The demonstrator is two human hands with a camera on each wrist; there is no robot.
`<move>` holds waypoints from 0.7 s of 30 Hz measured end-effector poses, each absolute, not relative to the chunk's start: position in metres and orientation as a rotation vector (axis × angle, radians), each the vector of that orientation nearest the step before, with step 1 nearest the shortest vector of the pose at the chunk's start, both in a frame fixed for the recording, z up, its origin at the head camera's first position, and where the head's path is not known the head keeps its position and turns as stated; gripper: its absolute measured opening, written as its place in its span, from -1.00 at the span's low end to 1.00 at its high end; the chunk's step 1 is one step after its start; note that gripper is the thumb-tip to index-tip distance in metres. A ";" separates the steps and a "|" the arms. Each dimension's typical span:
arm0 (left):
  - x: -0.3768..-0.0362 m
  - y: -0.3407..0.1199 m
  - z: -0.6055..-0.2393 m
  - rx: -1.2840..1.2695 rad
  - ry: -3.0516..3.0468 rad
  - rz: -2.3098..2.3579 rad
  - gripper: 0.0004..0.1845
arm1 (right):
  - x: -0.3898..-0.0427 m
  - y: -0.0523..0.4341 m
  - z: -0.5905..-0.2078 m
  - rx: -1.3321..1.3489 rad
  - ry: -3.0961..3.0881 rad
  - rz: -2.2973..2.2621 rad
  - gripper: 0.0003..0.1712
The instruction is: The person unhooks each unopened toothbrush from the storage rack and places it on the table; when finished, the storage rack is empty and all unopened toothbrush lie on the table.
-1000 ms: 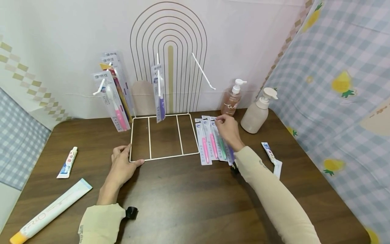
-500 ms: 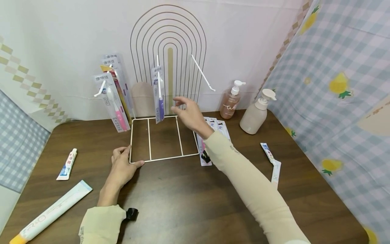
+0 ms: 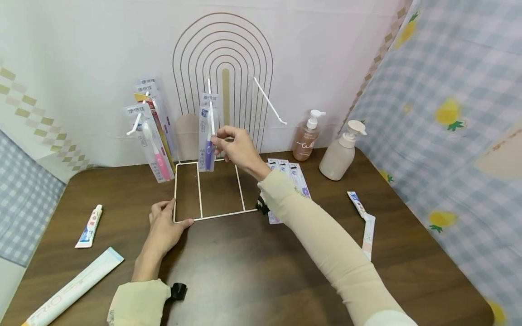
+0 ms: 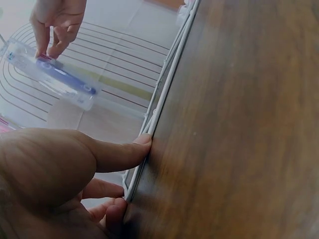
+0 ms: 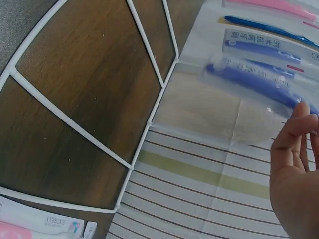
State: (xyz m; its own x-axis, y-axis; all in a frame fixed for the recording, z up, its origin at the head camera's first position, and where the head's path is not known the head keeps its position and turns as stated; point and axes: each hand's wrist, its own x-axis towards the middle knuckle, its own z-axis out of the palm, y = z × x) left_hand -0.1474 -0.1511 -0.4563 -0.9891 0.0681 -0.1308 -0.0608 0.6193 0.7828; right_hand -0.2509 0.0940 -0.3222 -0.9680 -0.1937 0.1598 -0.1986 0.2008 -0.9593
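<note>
My right hand [image 3: 240,149] pinches the side of a packaged purple toothbrush [image 3: 203,156] that hangs from the middle hook of a white wire rack [image 3: 220,216]. In the left wrist view the fingertips sit on the clear package, beside the purple handle. My left hand [image 3: 164,231] grips the front left corner of the rack's base, thumb [image 4: 122,155] on the front wire and fingers round the side. More packaged toothbrushes [image 3: 152,154], one with a pink handle in front, hang on the left hook. The right hook [image 3: 270,100] carries nothing.
Several packaged toothbrushes [image 3: 299,174] lie flat right of the rack, partly hidden by the right sleeve. Two pump bottles, one pinkish [image 3: 306,139] and one beige [image 3: 337,156], stand behind. Small tubes [image 3: 90,226] and a large white tube [image 3: 75,287] lie on the table [image 3: 228,271].
My right hand has moved left from the flat packages to the middle hook and taken hold of the hanging toothbrush package, which now faces more forward. The left hand has stayed at the rack corner.
</note>
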 end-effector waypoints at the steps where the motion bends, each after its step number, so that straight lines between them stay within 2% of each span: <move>1: -0.147 -0.151 -0.458 0.005 2.696 1.314 0.06 | -0.250 0.094 -0.324 0.401 -2.412 1.943 -0.81; 12: -0.145 -0.146 -0.447 -0.005 2.667 1.282 0.03 | -0.248 0.113 -0.331 0.347 -2.244 1.923 -0.81; 21: -0.142 -0.148 -0.442 -0.034 2.645 1.242 0.03 | -0.232 0.148 -0.369 0.203 -2.311 1.920 -0.74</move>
State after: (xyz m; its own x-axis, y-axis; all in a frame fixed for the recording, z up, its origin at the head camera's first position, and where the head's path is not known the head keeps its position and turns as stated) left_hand -0.1425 -0.1476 -0.4417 -0.9757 0.0716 -0.2070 -0.1136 0.6427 0.7576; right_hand -0.2325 0.1477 -0.3691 -0.9825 -0.0199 0.1852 -0.1857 0.1813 -0.9657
